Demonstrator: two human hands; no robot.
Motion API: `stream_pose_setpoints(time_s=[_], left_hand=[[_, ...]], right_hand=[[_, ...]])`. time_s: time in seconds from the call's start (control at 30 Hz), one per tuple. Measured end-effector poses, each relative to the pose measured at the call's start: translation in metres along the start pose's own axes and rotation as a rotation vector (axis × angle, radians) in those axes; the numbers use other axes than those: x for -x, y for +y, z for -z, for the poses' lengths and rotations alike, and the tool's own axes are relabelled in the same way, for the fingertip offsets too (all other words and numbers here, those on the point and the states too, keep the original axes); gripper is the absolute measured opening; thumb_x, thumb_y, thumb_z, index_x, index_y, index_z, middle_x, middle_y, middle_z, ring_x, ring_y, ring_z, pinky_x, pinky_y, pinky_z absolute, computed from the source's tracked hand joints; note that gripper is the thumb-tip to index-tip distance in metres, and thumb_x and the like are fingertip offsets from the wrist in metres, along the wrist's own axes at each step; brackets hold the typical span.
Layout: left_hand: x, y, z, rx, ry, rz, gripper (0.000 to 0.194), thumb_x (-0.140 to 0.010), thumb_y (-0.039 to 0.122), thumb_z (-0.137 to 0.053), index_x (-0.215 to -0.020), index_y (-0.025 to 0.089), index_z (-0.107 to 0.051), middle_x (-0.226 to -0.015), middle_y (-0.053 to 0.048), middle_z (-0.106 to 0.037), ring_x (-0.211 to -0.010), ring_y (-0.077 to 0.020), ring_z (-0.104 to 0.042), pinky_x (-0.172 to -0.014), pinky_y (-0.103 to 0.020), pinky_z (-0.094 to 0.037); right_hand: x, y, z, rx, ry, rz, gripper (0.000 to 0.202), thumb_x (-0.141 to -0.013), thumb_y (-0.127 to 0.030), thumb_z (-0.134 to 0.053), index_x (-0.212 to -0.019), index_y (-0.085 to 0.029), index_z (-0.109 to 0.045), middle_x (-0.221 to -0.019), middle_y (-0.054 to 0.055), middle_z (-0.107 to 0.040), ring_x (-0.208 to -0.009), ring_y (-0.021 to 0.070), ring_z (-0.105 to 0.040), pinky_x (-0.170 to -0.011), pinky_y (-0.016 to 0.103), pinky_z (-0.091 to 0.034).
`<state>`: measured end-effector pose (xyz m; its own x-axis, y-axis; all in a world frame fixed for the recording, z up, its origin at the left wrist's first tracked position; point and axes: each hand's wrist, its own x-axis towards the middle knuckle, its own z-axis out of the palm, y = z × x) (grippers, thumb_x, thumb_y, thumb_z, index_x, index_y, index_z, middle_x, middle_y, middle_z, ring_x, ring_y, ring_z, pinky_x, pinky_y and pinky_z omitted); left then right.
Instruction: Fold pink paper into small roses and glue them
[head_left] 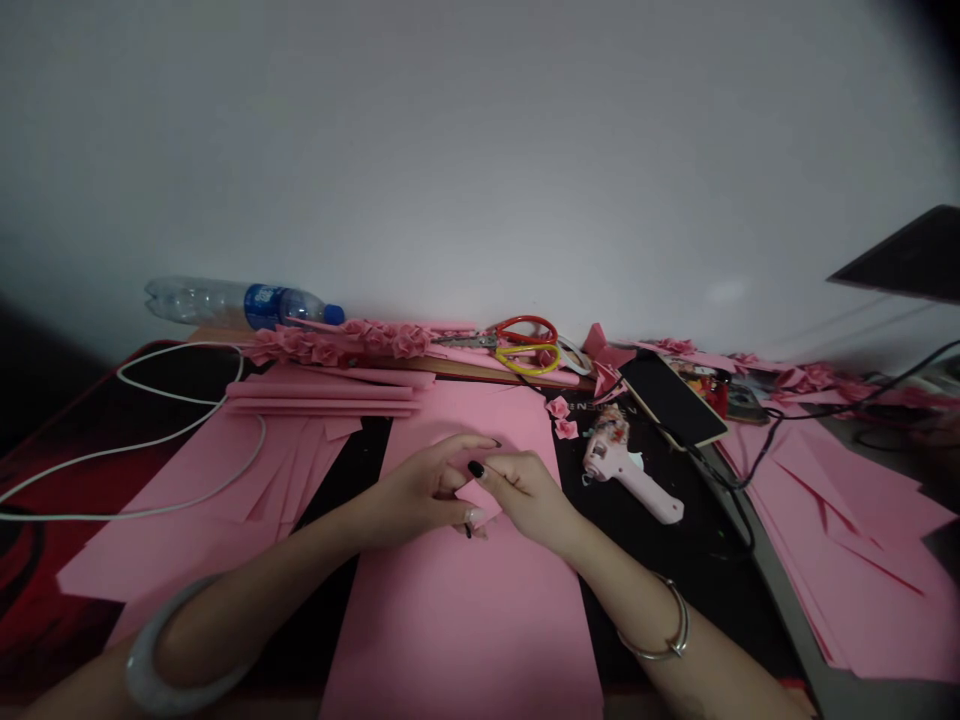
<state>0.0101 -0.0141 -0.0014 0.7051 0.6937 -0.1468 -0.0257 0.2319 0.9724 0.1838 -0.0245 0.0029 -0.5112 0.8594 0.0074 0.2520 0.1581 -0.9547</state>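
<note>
Between both hands is a small folded piece of pink paper [480, 499], partly covered by fingers. My left hand [421, 492] pinches its lower edge between thumb and fingers. From the other side my right hand [531, 495] presses its thumb and curled fingers on the upper part. Beneath them lies a long pink paper sheet [465, 620] on the dark mat. Two small pink paper roses [565, 428] sit just beyond my right hand. To the right of that hand rests a pale pink glue gun [634, 475], its nozzle end smeared with residue.
Pink sheets and rolled paper [322, 395] lie at left, crossed by a white cable [172, 440]. Scissors [525, 345], paper roses [360, 340] and a plastic bottle [225, 300] line the wall. A phone [673, 398], black cable [750, 470] and more pink paper [870, 560] are at right.
</note>
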Motion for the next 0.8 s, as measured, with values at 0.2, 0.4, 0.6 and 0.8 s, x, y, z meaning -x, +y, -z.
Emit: stream_pose_setpoints(time_s=[0.2,0.4,0.6,0.8], left_hand=[[0.0001,-0.0037,0.0026,0.069,-0.010,-0.005,0.058,-0.074,0.012,-0.065,-0.125,0.027,-0.042,-0.072,0.002,-0.069,-0.068,-0.0187,-0.069,-0.066,-0.031,-0.054],[-0.0033,-0.0058,0.0061,0.158,0.058,-0.045,0.061,-0.070,0.017,-0.071,-0.123,0.030,-0.043,-0.108,-0.004,-0.064,-0.068,-0.0158,-0.067,-0.065,-0.031,-0.054],[-0.0028,-0.0045,0.0060,0.129,0.043,-0.028,0.056,-0.074,0.017,-0.068,-0.124,0.026,-0.046,-0.085,-0.001,-0.067,-0.071,-0.0160,-0.068,-0.066,-0.027,-0.053],[-0.0035,-0.0017,0.0064,0.107,0.191,-0.058,0.044,-0.072,0.017,-0.068,-0.112,0.021,-0.051,-0.100,-0.004,-0.063,-0.071,-0.0134,-0.066,-0.067,-0.028,-0.052]], right_hand=[[-0.0009,0.0005,0.0042,-0.044,0.005,-0.023,0.049,-0.095,-0.042,-0.032,-0.062,-0.017,-0.058,-0.055,0.000,-0.059,-0.051,0.0113,-0.054,-0.056,0.024,-0.043],[-0.0021,0.0047,0.0065,0.222,0.084,0.047,0.038,-0.091,-0.030,-0.043,-0.056,-0.017,-0.046,-0.049,-0.004,-0.046,-0.047,0.0083,-0.037,-0.046,0.021,-0.029],[-0.0025,0.0042,0.0034,0.143,0.088,0.041,0.042,-0.094,-0.029,-0.037,-0.058,-0.016,-0.055,-0.053,-0.001,-0.054,-0.050,0.0097,-0.046,-0.053,0.022,-0.036],[-0.0020,0.0091,0.0082,0.185,0.166,0.039,0.034,-0.092,-0.032,-0.041,-0.061,-0.018,-0.042,-0.052,-0.005,-0.035,-0.049,0.0086,-0.032,-0.047,0.021,-0.026]])
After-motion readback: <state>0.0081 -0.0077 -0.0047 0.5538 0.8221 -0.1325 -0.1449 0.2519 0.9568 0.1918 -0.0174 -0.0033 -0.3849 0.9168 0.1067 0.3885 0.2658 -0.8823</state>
